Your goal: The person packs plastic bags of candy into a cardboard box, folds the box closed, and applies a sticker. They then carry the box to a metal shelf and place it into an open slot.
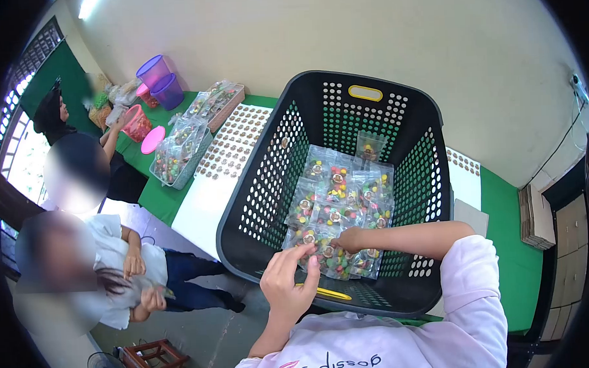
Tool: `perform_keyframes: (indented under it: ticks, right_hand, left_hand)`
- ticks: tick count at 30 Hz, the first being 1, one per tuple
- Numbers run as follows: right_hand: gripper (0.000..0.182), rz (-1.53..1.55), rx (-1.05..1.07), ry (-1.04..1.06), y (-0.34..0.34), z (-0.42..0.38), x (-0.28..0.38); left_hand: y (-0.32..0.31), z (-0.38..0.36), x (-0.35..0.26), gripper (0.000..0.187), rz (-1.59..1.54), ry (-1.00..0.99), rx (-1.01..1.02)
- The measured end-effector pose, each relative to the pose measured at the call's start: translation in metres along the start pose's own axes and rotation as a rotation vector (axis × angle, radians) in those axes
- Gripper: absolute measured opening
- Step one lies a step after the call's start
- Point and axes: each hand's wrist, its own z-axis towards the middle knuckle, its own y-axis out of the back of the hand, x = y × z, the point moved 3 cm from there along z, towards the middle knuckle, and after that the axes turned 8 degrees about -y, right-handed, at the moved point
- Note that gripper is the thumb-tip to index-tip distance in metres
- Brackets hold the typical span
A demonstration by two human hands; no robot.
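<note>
A large black laundry basket [337, 299] with perforated sides stands in front of me. Several small clear zip bags of colourful candies [338, 176] lie inside it, each with a round brown sticker. My right hand [351, 240] reaches down into the basket, its fingers bunched together at the upper edge of a candy bag [336, 263] near the front; the fingertips are partly hidden. Over the basket's near rim, close to the yellow-edged handle, my left hand [288, 281] is raised with fingers stretched out and holds nothing.
White sheets of round stickers [234, 140] lie on the green table. Baskets of candy bags [180, 149], pink tubs [137, 123] and purple tubs [167, 91] stand at the back left. Two people are on the left, one holding a bag. A stool [155, 361] and fan stand below.
</note>
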Motion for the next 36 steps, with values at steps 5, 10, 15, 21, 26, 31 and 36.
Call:
perform_keyframes:
  ticks: [5, 10, 15, 21, 26, 31, 36]
  right_hand:
    - [0.025, 0.066, -0.106, 0.097, -0.013, 0.038, -0.009]
    - [0.020, 0.396, -0.426, 0.248, 0.099, -0.039, 0.043]
    - [0.019, 0.499, -0.822, 0.347, 0.161, -0.127, 0.048]
    - [0.020, 0.803, -1.344, 0.079, 0.131, -0.315, -0.010]
    - [0.033, 1.410, -1.801, -0.235, -0.007, -0.407, -0.040]
    - [0.061, 1.736, -2.130, -0.528, -0.133, -0.422, -0.033]
    - [0.082, 1.668, -2.277, -0.851, -0.216, -0.398, -0.025]
  left_hand:
    - [0.002, -0.001, 0.003, 0.014, -0.021, 0.022, -0.001]
    - [0.004, -0.001, 0.002, 0.014, -0.011, 0.023, 0.009]
    - [0.005, -0.002, 0.000, 0.014, -0.002, 0.033, 0.006]
    - [0.007, -0.005, 0.000, 0.013, 0.014, 0.039, -0.054]
    - [0.004, -0.007, -0.003, 0.012, 0.042, 0.058, -0.072]
    - [-0.002, -0.007, -0.004, 0.011, 0.064, 0.126, -0.139]
    - [-0.006, -0.007, -0.008, 0.013, 0.097, 0.170, -0.192]
